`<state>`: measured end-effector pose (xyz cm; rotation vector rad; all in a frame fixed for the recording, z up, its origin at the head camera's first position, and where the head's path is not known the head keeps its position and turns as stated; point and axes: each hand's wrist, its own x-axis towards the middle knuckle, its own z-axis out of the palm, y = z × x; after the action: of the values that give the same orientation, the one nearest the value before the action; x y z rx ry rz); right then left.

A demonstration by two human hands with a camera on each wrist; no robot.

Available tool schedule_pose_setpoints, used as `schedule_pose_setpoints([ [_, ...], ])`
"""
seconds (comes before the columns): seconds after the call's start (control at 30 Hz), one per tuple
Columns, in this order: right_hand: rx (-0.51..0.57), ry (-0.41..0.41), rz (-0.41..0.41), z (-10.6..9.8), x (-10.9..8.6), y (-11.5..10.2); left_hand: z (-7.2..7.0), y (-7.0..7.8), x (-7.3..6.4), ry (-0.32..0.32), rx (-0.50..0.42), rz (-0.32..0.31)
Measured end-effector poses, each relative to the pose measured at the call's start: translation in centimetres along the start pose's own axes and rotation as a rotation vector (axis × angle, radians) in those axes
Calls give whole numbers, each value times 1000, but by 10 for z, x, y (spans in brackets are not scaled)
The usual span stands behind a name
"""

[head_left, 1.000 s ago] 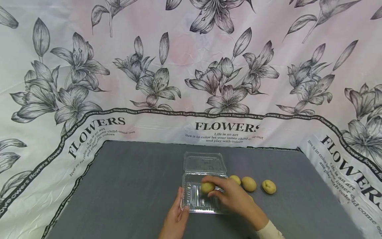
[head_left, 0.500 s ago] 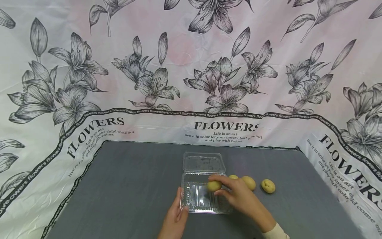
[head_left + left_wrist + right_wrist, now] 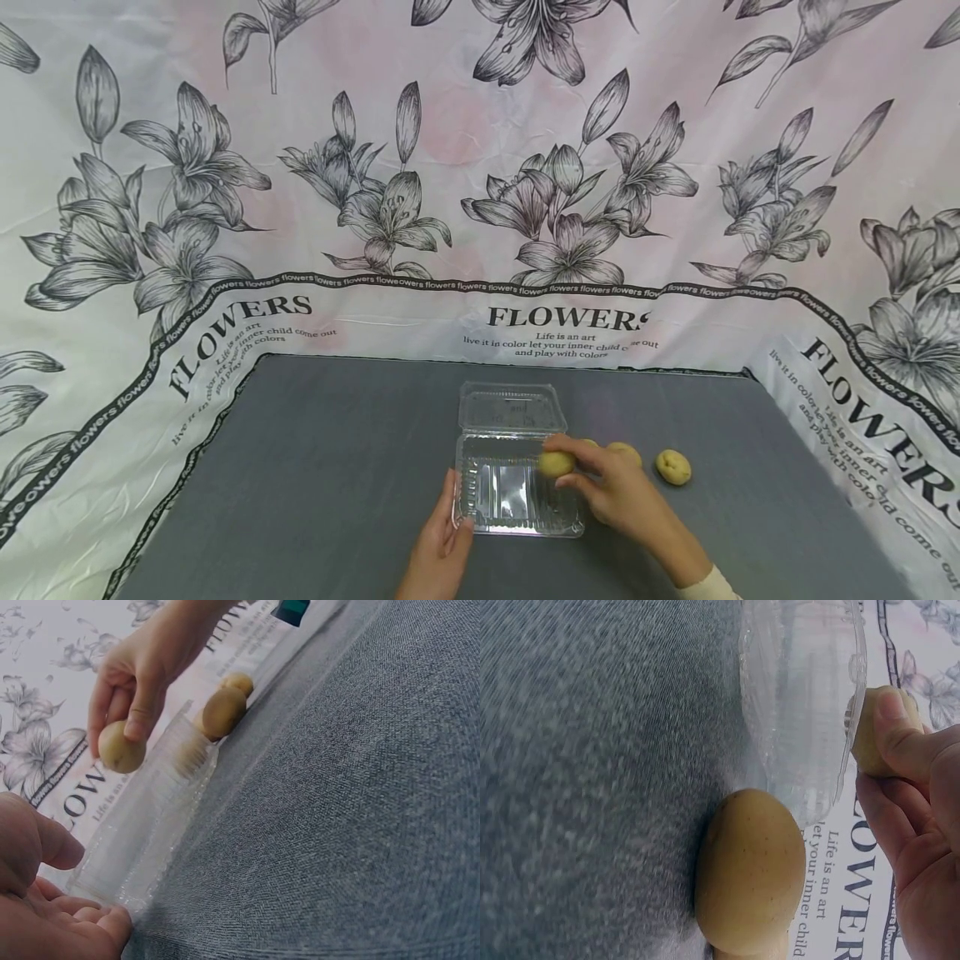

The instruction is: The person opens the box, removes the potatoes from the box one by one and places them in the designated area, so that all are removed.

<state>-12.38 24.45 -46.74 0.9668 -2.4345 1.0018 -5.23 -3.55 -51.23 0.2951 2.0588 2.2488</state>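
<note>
A clear plastic clamshell container (image 3: 480, 527) lies on the grey table, its lid (image 3: 512, 408) folded back away from me. My left hand (image 3: 438, 546) holds the container's near left side, thumb and fingers at the edge in the left wrist view. Over the right side of the base, my right hand (image 3: 618, 492) pinches a small yellow potato (image 3: 556, 463) between thumb and fingertips. In the right wrist view, that potato (image 3: 870, 739) is just beyond the container's rim. No potato shows inside the base.
More potatoes sit right of the container: one (image 3: 624, 452) partly behind my right hand, another (image 3: 673, 467) farther right. A speckled potato (image 3: 750, 870) is close to the right wrist camera. A flower-printed cloth (image 3: 375, 321) borders the grey table (image 3: 337, 467).
My right hand has moved rightward with the potato, from over the middle of the base to near its right rim. My left hand stays at the container's left side.
</note>
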Motion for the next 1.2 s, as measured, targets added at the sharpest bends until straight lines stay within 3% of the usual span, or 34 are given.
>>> schedule_pose_setpoints([
  [0.2,34,4,23,-5,-2,0,1,0,0,3,-16,-8],
  [0.4,-68,10,94,-15,-8,0,1,0,0,-1,-17,8],
  [0.73,182,21,131,-28,-19,7,0,1,0,7,57,14],
  [1.2,26,84,172,-41,-40,20,0,1,-1,17,71,36],
])
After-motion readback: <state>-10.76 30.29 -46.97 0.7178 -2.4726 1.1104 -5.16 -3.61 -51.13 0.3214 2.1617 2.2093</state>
